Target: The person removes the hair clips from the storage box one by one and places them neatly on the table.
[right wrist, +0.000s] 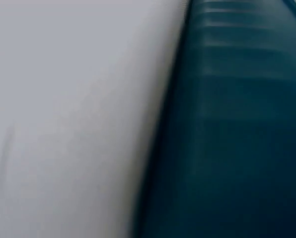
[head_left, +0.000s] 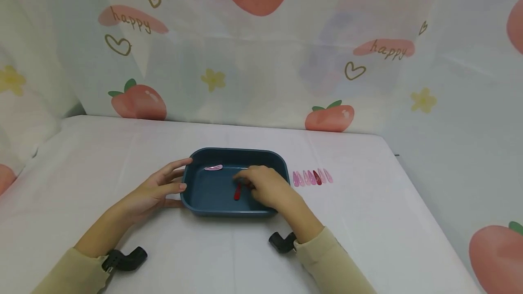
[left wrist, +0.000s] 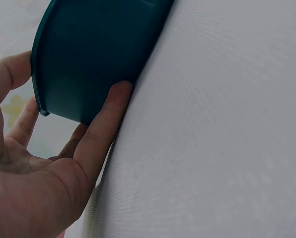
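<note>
A dark blue rectangular tray [head_left: 204, 201] stands on the white-covered table. My left hand [head_left: 153, 192] rests against the tray's left end, its fingers spread and touching the outside wall; the left wrist view also shows these fingers [left wrist: 106, 116] on the wall. Inside the tray, my right hand [head_left: 267, 187] has curled fingers at the upper end of a red hair clip [head_left: 237, 193] and seems to pinch it; the fingertips partly hide that end. A pink hair clip [head_left: 213, 167] lies near the tray's back left. The right wrist view shows only the tray's outer wall [right wrist: 227, 148] and the cloth.
To the right of the tray, several pink hair clips [head_left: 306, 178] lie side by side in a row with a dark red hair clip [head_left: 317, 177] among them. A patterned curtain [head_left: 261, 67] hangs behind the table. Black wrist cameras [head_left: 126, 260] sit at both sleeves.
</note>
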A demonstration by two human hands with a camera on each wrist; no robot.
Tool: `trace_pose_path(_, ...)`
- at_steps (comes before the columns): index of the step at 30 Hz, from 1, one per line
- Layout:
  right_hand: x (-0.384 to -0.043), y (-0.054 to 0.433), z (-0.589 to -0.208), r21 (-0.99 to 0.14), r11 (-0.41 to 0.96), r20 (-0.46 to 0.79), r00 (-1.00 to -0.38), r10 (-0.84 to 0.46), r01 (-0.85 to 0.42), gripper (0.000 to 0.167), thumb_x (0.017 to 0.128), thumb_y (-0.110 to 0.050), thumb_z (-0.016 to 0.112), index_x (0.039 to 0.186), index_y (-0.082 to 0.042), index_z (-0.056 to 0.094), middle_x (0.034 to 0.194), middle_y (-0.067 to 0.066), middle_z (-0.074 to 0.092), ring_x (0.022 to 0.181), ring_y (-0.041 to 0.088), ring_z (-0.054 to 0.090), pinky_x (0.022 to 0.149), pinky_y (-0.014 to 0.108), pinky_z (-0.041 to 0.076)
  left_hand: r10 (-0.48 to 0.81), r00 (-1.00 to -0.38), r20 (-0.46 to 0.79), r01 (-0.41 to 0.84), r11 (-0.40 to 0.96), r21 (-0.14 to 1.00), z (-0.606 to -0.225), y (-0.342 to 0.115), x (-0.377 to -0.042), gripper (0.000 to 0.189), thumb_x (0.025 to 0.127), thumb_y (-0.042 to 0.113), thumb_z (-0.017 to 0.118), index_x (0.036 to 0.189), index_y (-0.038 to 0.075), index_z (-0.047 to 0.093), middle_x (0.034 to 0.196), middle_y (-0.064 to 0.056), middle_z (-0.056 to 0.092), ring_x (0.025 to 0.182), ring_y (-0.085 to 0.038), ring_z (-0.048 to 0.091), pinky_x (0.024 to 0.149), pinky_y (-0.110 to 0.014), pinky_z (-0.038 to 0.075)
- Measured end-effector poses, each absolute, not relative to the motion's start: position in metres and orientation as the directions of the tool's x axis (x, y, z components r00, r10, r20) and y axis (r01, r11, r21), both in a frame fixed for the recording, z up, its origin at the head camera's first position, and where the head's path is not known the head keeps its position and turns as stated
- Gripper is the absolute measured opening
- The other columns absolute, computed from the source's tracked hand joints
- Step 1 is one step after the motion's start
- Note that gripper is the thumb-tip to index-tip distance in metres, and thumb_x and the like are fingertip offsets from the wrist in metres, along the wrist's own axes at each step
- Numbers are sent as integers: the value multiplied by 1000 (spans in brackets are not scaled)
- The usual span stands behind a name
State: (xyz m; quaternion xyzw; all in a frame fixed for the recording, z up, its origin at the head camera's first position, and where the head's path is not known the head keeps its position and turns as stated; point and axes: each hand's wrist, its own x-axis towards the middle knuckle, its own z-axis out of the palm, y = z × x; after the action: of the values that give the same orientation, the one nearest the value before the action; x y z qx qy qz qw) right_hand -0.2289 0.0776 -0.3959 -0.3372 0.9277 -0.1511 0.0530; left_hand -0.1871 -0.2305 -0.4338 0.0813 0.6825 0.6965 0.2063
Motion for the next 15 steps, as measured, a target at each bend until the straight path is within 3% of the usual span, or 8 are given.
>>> trace_pose_path(3, -232, 82, -397, -386, 715, 22, -780, -625, -583, 48, 87, 7, 61, 127, -20, 69, 105, -1, 71, 84, 12, 60, 71, 26, 53, 404, -901, -158, -165, 17, 986, -433, -230, -187, 64, 101, 15, 59, 156, 25, 30, 163, -20, 16, 144, -49, 25, 95, -59, 51)
trace_pose_path(6, -235, 89, -393, -499, 671, 47, -791, -610, -548, 49, 88, 5, 63, 129, -22, 68, 110, -2, 73, 85, 11, 62, 69, 24, 51, 410, -900, -150, -157, 17, 987, -432, -229, -186, 64, 100, 15, 59, 156, 24, 29, 163, -21, 15, 144, -50, 25, 95, -59, 51)
trace_pose_path(11, -237, 105, -381, -685, 558, 65, -803, -593, -468, 45, 90, -1, 67, 130, -23, 67, 113, -4, 72, 97, 16, 64, 80, 31, 55, 415, -897, -153, -160, 18, 987, -432, -228, -187, 64, 100, 15, 59, 157, 24, 29, 163, -21, 15, 144, -50, 25, 95, -59, 51)
trace_pose_path(15, -240, 116, -371, -814, 444, 44, -802, -596, -374, 46, 90, 0, 66, 132, -21, 65, 113, -1, 70, 98, 20, 64, 81, 34, 57, 407, -900, -158, -165, 19, 986, -433, -228, -186, 64, 101, 15, 59, 157, 24, 28, 163, -21, 15, 145, -49, 24, 95, -59, 51)
